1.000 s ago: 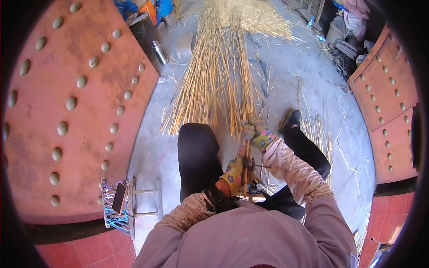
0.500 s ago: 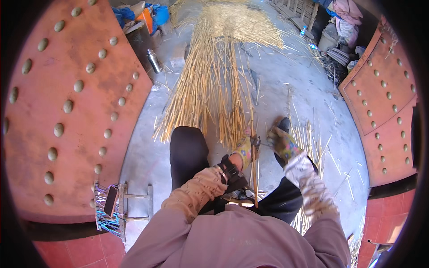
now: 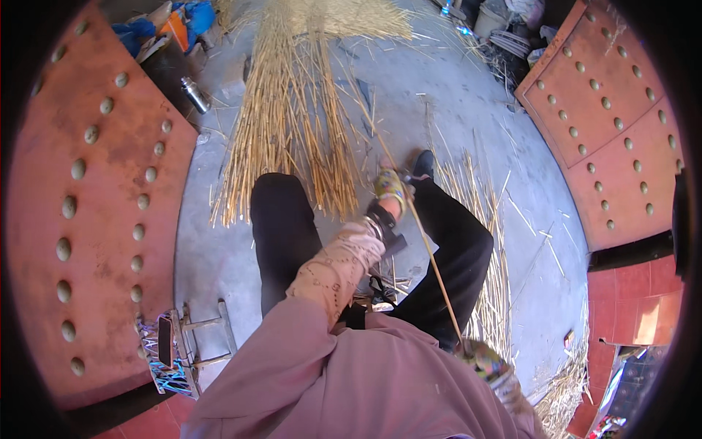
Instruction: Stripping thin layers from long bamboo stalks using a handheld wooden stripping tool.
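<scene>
A long, thin tan reed stalk slants between my legs. My left hand, in a yellow patterned glove, is closed around its upper part in front of my knees. A small dark thing shows beside that hand, too unclear to name. Down at my right hip, my right hand in a matching patterned glove grips the stalk's lower end; its fingers are partly hidden. A large spread of reed stalks lies on the floor ahead, cut ends toward me.
Thinner pale stalks lie along my right leg. At the left are a steel bottle and a small wooden stool with a phone on it. Studded red doors stand on both sides. Buckets stand far right.
My right hand has gone from close beside my left hand down to my right hip. The stalk, nearly upright before, now slants down to the right. The whole view has shifted.
</scene>
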The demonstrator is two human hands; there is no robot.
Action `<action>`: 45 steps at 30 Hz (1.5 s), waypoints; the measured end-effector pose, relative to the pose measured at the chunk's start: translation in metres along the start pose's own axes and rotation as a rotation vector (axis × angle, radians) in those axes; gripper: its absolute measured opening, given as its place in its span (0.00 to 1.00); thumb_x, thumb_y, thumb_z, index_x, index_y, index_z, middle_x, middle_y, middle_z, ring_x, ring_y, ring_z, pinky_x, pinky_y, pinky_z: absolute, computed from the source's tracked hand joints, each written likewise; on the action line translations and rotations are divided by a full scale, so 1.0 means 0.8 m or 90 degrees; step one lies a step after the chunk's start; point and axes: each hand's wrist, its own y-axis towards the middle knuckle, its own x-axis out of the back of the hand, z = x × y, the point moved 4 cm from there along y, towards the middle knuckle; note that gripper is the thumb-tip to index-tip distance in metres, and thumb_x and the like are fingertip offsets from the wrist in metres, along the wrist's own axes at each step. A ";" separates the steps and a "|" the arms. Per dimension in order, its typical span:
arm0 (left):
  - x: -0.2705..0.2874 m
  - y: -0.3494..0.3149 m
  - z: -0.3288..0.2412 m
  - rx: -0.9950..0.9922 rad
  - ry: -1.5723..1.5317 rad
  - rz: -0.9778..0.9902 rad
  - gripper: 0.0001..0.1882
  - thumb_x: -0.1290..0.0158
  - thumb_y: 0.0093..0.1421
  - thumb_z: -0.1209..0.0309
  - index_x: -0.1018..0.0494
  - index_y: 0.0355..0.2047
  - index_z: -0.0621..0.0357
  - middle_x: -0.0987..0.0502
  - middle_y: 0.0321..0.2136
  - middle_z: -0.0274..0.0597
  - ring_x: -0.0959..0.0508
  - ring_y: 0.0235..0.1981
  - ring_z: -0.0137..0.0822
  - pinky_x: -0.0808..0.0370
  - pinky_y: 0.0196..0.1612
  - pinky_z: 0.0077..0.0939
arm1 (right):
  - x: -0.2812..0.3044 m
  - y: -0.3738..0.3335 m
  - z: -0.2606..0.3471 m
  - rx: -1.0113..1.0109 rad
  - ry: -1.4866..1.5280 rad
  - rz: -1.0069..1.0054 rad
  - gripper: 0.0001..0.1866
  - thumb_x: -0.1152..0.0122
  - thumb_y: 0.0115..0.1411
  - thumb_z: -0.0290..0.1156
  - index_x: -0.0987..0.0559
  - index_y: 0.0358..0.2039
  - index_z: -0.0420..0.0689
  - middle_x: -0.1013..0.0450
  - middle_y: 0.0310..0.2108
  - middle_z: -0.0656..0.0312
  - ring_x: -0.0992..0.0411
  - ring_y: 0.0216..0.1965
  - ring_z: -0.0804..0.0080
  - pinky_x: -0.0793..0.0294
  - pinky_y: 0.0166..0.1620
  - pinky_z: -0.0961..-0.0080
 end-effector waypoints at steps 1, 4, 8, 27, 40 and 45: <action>-0.004 -0.008 -0.010 -0.042 0.021 -0.017 0.29 0.60 0.46 0.38 0.38 0.23 0.53 0.35 0.14 0.40 0.35 0.10 0.36 0.36 0.13 0.31 | 0.008 -0.032 -0.050 -0.213 0.095 -0.053 0.24 0.51 0.52 0.46 0.35 0.42 0.39 0.42 0.14 0.73 0.45 0.12 0.86 0.49 0.14 0.86; 0.008 0.015 0.022 0.020 -0.112 0.021 0.18 0.67 0.56 0.52 0.34 0.30 0.48 0.30 0.26 0.36 0.30 0.28 0.35 0.32 0.29 0.25 | 0.009 -0.038 -0.058 -0.267 0.227 0.045 0.20 0.53 0.53 0.42 0.33 0.40 0.39 0.39 0.16 0.70 0.42 0.14 0.84 0.46 0.15 0.86; -0.019 -0.070 0.032 -0.011 -0.063 0.018 0.27 0.58 0.45 0.39 0.38 0.22 0.53 0.34 0.14 0.39 0.36 0.09 0.36 0.36 0.11 0.28 | -0.006 0.039 0.012 -0.204 0.530 0.281 0.19 0.59 0.56 0.44 0.30 0.33 0.40 0.41 0.12 0.70 0.46 0.09 0.84 0.50 0.12 0.88; 0.010 -0.036 0.018 0.002 -0.069 0.035 0.27 0.60 0.47 0.39 0.37 0.19 0.52 0.35 0.12 0.36 0.34 0.09 0.35 0.37 0.11 0.25 | -0.013 0.022 0.023 -0.175 0.478 0.100 0.13 0.54 0.55 0.34 0.29 0.34 0.38 0.35 0.17 0.65 0.42 0.12 0.82 0.45 0.13 0.85; 0.065 0.015 -0.085 -0.053 -0.029 0.017 0.27 0.60 0.47 0.39 0.37 0.18 0.51 0.36 0.11 0.35 0.35 0.09 0.33 0.38 0.11 0.24 | -0.005 0.091 -0.100 -0.395 0.485 0.193 0.06 0.54 0.51 0.29 0.32 0.22 0.41 0.47 0.09 0.71 0.51 0.06 0.84 0.57 0.08 0.84; 0.062 -0.021 -0.026 -0.047 -0.039 0.006 0.27 0.60 0.47 0.39 0.37 0.18 0.51 0.36 0.11 0.34 0.35 0.09 0.33 0.38 0.11 0.23 | -0.025 0.048 0.034 -0.146 0.476 0.220 0.16 0.52 0.54 0.36 0.33 0.38 0.36 0.42 0.12 0.69 0.48 0.08 0.85 0.51 0.10 0.86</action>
